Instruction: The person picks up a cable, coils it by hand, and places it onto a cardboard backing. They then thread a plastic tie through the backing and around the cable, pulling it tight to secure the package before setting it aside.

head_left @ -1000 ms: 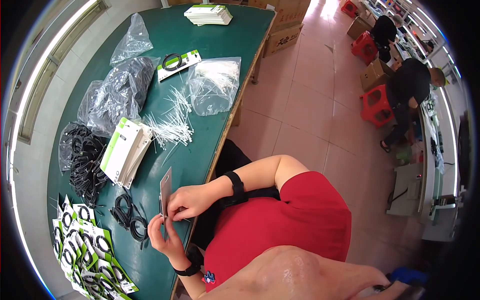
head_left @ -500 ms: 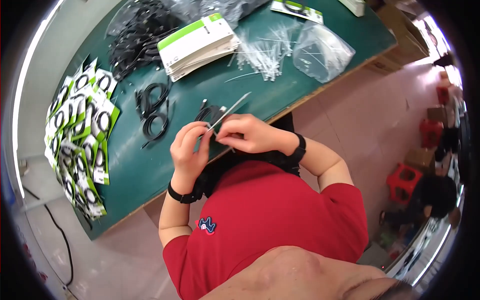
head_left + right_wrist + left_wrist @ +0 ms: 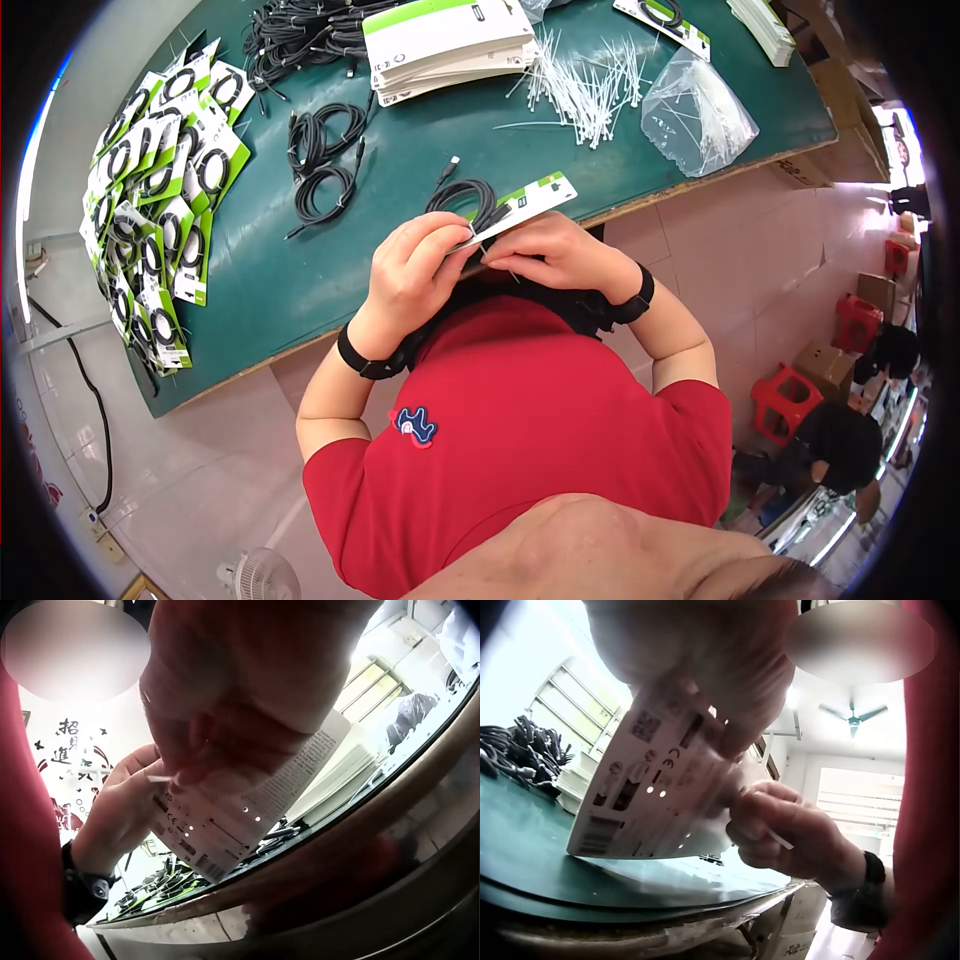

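Above the table's near edge, a white and green packaging card carries a coiled black cable on its upper face. My left hand pinches the card by its left part, fingers bent over the edge. Close beside it, my right hand pinches a thin white cable tie, whose tip pokes out past the fingers in the left wrist view. The card's printed back, with small punched holes, faces that camera. Both hands hide part of the tie and the card's near edge.
On the green table lie two loose coiled cables, a stack of cards, scattered white ties and a bag of ties. Finished-looking carded cables pile up at left; a black cable heap sits behind.
The head view has swung round and closer. The card, nearly edge-on before, now shows its upper face with the coil on it. Both hands stay together at the card.
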`<action>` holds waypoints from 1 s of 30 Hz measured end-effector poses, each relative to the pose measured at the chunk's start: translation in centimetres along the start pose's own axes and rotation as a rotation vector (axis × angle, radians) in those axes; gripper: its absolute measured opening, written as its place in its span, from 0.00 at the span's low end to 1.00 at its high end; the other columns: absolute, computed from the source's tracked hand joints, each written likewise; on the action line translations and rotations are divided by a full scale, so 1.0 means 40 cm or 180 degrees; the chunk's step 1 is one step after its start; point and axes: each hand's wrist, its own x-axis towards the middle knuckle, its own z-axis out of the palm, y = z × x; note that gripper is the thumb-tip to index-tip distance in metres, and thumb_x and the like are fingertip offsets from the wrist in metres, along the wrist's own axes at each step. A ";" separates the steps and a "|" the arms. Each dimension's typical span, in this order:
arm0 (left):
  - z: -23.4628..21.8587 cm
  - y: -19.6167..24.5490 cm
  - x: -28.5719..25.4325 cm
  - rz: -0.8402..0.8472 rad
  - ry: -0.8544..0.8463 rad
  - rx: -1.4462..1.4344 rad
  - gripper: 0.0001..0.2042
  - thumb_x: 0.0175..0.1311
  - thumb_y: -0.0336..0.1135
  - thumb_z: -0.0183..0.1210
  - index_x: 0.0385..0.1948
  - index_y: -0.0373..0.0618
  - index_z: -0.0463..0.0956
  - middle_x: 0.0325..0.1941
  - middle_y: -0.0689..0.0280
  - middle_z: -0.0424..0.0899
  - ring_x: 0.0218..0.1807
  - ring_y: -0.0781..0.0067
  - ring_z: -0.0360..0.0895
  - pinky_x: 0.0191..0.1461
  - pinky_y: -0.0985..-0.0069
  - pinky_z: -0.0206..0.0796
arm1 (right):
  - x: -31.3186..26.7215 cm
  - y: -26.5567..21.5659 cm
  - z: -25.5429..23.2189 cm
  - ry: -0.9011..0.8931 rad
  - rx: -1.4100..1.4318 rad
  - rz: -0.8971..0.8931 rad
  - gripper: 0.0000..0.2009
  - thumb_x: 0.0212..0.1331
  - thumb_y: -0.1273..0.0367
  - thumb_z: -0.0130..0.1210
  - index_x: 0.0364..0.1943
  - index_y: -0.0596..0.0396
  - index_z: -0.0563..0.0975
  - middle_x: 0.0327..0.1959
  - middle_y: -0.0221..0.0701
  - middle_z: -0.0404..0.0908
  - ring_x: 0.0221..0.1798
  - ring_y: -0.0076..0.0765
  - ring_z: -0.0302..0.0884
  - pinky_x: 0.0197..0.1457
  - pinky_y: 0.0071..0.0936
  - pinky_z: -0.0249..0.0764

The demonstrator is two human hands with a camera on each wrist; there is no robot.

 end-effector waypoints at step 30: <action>0.125 -0.078 -0.050 0.0083 -0.0212 0.0108 0.10 0.48 0.26 0.65 0.34 0.43 0.79 0.34 0.64 0.81 0.37 0.60 0.77 0.49 0.66 0.67 | -0.028 0.056 -0.065 -0.0343 -0.1236 0.0597 0.04 0.51 0.71 0.61 0.30 0.52 0.79 0.32 0.28 0.77 0.34 0.39 0.78 0.36 0.32 0.74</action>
